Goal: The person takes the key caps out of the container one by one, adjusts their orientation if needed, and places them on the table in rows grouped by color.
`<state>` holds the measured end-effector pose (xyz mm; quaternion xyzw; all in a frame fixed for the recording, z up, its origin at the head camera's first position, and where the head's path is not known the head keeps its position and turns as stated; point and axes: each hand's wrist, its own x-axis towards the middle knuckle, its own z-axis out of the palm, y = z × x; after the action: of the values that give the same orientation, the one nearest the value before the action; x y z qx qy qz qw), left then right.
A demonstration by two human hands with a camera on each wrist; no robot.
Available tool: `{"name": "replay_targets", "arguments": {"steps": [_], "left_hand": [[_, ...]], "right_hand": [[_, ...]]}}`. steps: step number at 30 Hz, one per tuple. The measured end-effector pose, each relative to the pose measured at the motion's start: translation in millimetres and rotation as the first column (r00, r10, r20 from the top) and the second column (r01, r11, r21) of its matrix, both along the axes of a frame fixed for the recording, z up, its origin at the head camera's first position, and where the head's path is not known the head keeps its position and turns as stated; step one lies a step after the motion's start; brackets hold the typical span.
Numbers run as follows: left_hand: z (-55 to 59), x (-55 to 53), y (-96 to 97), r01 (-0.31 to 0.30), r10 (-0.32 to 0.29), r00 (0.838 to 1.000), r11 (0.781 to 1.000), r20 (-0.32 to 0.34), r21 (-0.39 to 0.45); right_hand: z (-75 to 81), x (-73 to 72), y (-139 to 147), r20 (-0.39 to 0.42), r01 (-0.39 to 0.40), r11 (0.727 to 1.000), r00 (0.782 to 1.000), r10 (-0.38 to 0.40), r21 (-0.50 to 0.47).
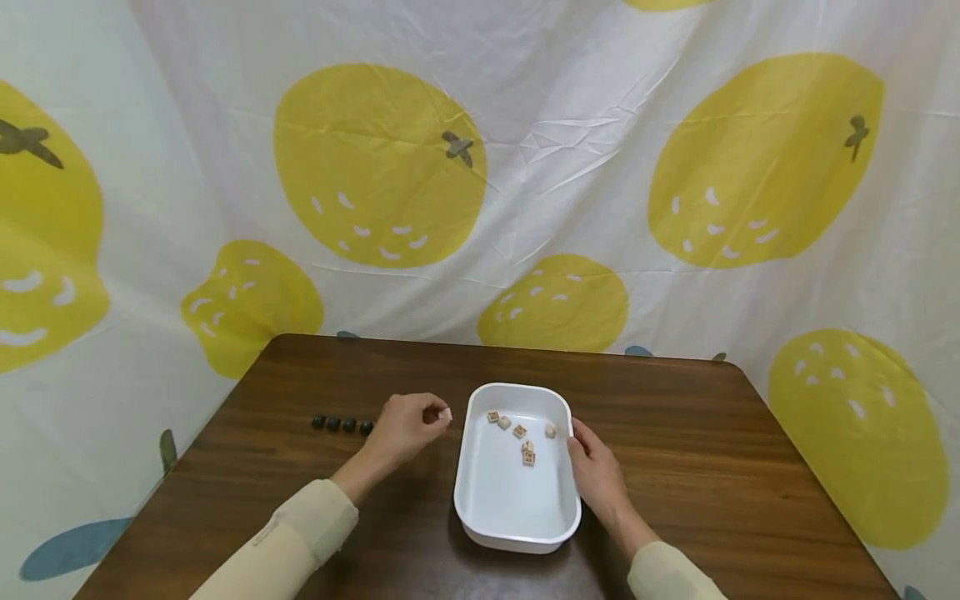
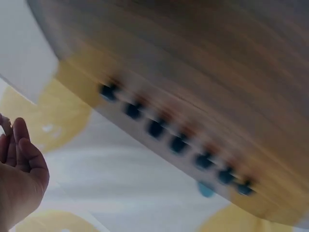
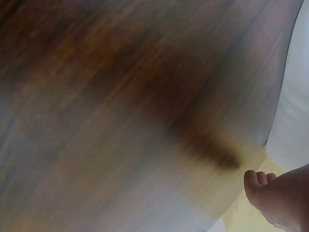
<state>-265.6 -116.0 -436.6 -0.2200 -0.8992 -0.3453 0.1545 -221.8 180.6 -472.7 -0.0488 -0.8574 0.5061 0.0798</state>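
My left hand (image 1: 405,429) pinches a small pale cube (image 1: 446,414) between thumb and fingertips, just left of the white tray (image 1: 517,533). In the left wrist view that left hand (image 2: 21,179) shows at the edge, the cube (image 2: 6,124) partly cut off by the frame. My right hand (image 1: 596,467) holds the tray by its right side; in the right wrist view only part of this hand (image 3: 275,195) appears. Inside the tray lie several small wooden cubes (image 1: 520,432) with brown markings, mostly toward its far half.
Several small black pieces (image 1: 333,423) stand in a row on the dark wooden table (image 1: 675,467), left of the tray; the left hand hides part of the row. The left wrist view shows more black pieces (image 2: 155,128). A lemon-print cloth (image 1: 570,183) hangs behind the table.
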Motion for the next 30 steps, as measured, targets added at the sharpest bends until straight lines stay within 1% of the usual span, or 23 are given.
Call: {"name": "replay_targets", "arguments": {"steps": [3,7,9,11,16,21,27,30], "left_hand": [[-5.9,0.3,-21.4,-0.008,0.011,0.998,0.998,0.060,-0.058],[-17.1,2.8,-41.2,0.018,0.010,0.987,0.984,0.163,-0.175],[-23.0,4.1,-46.8,0.031,0.012,0.982,0.975,0.189,-0.222],[-28.2,5.4,-49.9,0.036,0.015,0.981,0.967,0.196,-0.253],[-37.3,8.8,-51.2,0.058,0.005,0.976,0.959,0.219,-0.278],[-43.6,8.5,-50.6,0.064,0.008,0.969,0.957,0.245,-0.283],[-43.5,7.0,-51.0,0.058,0.015,0.968,0.958,0.251,-0.282],[-41.3,7.0,-50.8,0.039,0.034,0.969,0.957,0.244,-0.286]], "right_hand": [[-0.1,-0.8,-0.3,0.006,-0.002,1.000,1.000,0.002,0.001],[0.9,-0.7,-0.2,0.013,0.001,1.000,1.000,-0.001,0.005],[2.2,-0.1,-0.1,0.011,0.005,1.000,1.000,-0.005,0.012],[3.0,0.3,0.3,0.004,0.007,1.000,1.000,-0.007,0.019],[3.4,0.4,0.4,0.003,0.012,0.999,1.000,-0.012,0.030],[2.2,0.3,0.3,-0.002,0.019,0.999,1.000,-0.019,0.036],[2.0,0.3,0.3,0.007,0.024,0.999,1.000,-0.024,0.032],[1.8,0.0,0.4,0.014,0.022,0.999,1.000,-0.022,0.034]]}}
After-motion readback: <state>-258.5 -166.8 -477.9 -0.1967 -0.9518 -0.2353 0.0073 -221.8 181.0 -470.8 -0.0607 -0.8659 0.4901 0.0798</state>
